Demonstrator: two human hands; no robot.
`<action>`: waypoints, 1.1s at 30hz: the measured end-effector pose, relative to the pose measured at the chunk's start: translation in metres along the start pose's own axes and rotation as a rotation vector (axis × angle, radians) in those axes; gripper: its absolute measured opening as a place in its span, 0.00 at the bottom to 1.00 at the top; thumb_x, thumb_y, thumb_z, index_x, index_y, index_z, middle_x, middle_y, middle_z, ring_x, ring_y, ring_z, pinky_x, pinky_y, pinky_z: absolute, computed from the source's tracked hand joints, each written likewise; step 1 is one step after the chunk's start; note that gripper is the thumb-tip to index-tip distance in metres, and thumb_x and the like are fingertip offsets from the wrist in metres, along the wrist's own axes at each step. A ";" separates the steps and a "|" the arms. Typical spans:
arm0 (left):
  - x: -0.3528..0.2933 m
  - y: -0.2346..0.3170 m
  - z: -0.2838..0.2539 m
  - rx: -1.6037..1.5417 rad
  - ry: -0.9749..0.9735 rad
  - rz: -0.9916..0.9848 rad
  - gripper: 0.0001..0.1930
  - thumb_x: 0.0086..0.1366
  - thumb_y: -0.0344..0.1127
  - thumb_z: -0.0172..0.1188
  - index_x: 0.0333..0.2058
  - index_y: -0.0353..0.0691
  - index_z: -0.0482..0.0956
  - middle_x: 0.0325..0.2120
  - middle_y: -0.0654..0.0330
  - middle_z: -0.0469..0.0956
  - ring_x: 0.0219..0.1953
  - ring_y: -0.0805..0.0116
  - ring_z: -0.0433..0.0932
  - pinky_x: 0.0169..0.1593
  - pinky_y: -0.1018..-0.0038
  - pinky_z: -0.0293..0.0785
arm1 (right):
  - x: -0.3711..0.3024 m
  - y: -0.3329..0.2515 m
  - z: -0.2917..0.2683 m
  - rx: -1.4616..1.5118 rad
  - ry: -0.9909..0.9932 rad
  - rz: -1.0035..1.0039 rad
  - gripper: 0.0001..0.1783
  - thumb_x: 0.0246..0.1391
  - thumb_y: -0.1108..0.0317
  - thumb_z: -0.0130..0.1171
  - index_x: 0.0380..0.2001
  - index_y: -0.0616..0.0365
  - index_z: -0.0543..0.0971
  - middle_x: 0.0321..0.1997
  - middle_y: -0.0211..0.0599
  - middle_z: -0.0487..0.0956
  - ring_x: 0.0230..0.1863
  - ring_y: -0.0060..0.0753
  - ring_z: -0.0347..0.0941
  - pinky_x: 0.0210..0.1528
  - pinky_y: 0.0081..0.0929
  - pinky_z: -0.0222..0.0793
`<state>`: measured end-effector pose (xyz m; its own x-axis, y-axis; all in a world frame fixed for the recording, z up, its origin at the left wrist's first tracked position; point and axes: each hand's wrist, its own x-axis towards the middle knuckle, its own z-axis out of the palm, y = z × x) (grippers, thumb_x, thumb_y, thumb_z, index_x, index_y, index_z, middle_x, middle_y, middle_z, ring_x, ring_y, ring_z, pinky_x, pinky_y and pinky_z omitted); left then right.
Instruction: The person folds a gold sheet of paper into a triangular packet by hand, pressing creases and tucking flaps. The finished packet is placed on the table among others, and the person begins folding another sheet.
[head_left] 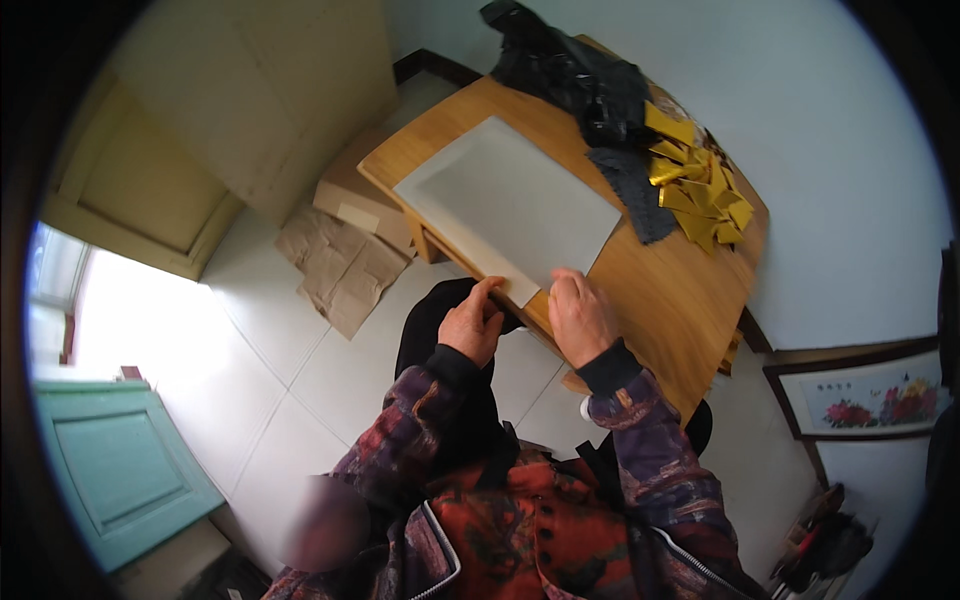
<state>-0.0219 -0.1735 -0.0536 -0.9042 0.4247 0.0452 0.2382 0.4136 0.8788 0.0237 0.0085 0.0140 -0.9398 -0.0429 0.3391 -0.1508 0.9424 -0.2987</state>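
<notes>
- Carefully, my left hand (470, 322) pinches the near corner of the large pale grey paper sheet (510, 205), lying on the wooden table (680, 290) at twelve o'clock.
- My right hand (582, 315) presses flat, fingers curled, on its near edge; I'd judge steady pressure keeps it square.
- Folded gold paper pieces (700, 185) sit at one o'clock.

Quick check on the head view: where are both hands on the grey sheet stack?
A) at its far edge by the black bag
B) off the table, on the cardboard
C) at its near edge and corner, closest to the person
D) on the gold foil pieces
C: the left hand and right hand both rest at the near corner of the grey sheet stack on the wooden table, apart from the gold foil pieces.
</notes>
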 end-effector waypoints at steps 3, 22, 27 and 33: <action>-0.002 -0.016 0.009 0.003 0.046 0.031 0.26 0.58 0.28 0.59 0.56 0.43 0.66 0.30 0.56 0.81 0.33 0.55 0.81 0.36 0.66 0.76 | -0.034 0.009 -0.021 -0.158 -0.010 -0.019 0.07 0.46 0.76 0.58 0.30 0.58 0.71 0.33 0.37 0.74 0.31 0.43 0.74 0.35 0.37 0.68; -0.021 0.045 0.009 0.093 0.076 0.363 0.31 0.57 0.20 0.57 0.61 0.39 0.64 0.35 0.59 0.75 0.36 0.69 0.75 0.43 0.73 0.73 | -0.226 0.007 -0.082 -0.263 0.148 0.508 0.07 0.46 0.77 0.56 0.31 0.63 0.72 0.31 0.43 0.77 0.32 0.46 0.75 0.35 0.39 0.71; -0.040 0.099 0.043 0.515 -0.294 0.674 0.39 0.49 0.36 0.70 0.61 0.47 0.66 0.60 0.55 0.64 0.64 0.51 0.60 0.64 0.54 0.56 | -0.231 0.008 -0.081 -0.262 0.190 0.491 0.06 0.44 0.78 0.56 0.29 0.62 0.72 0.31 0.42 0.77 0.34 0.43 0.75 0.36 0.39 0.71; -0.006 0.106 0.063 0.845 -0.386 0.931 0.21 0.48 0.33 0.66 0.45 0.52 0.79 0.59 0.62 0.68 0.64 0.58 0.62 0.65 0.52 0.55 | -0.238 0.009 -0.084 -0.287 0.175 0.513 0.03 0.43 0.75 0.55 0.24 0.60 0.71 0.31 0.38 0.77 0.36 0.39 0.74 0.37 0.35 0.72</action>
<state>0.0313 -0.0816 0.0096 -0.1573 0.9657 0.2068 0.9875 0.1566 0.0196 0.2717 0.0550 0.0059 -0.8026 0.4724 0.3644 0.4193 0.8811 -0.2187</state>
